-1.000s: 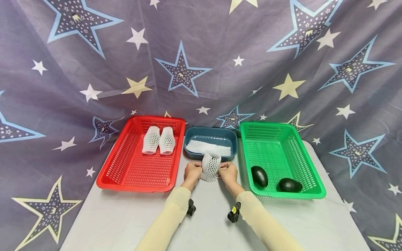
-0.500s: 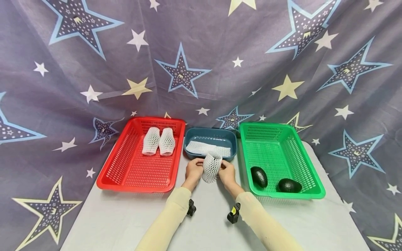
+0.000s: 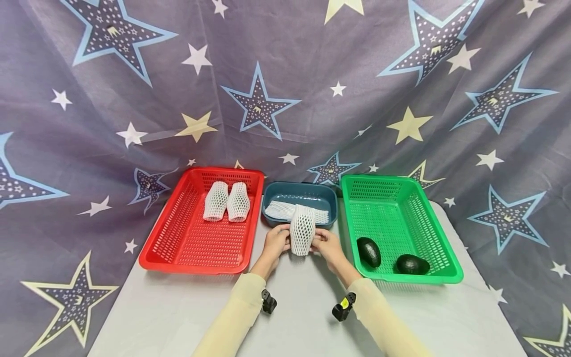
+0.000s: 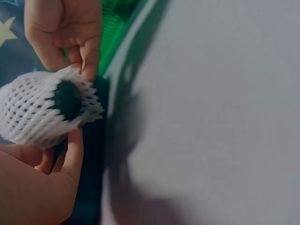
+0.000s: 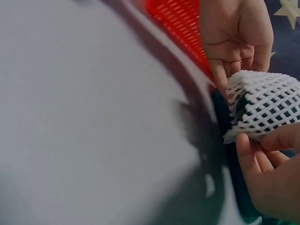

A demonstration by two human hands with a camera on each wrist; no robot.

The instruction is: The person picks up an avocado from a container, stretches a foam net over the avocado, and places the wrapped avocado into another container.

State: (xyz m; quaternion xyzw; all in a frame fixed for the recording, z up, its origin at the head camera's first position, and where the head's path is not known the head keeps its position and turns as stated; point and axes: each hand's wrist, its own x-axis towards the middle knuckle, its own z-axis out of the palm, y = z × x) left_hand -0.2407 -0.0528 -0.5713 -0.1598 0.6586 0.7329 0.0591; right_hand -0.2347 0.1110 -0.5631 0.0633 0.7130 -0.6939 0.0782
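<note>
Just in front of the blue tray, a white foam net sleeve (image 3: 302,230) stands roughly upright between my hands. Through its open end, the left wrist view shows a dark avocado (image 4: 68,101) inside. My left hand (image 3: 275,243) pinches the sleeve's left side near the lower rim. On the opposite side, my right hand (image 3: 329,245) holds it with thumb and fingers. In the right wrist view the right hand's fingertips (image 5: 243,140) press on the net's edge. Some fingers are hidden behind the sleeve.
A blue tray (image 3: 322,190) holds flat foam nets (image 3: 281,210). Two sleeved fruits (image 3: 216,201) lie in the red basket (image 3: 192,268) at left. Two bare avocados (image 3: 368,252) lie in the green basket (image 3: 383,223) at right. A star-patterned curtain (image 3: 285,74) hangs behind.
The sleeve has tipped so its top reaches farther toward the tray; its upper opening no longer shows. My hands have shifted their hold, and the right wrist has moved a little outward.
</note>
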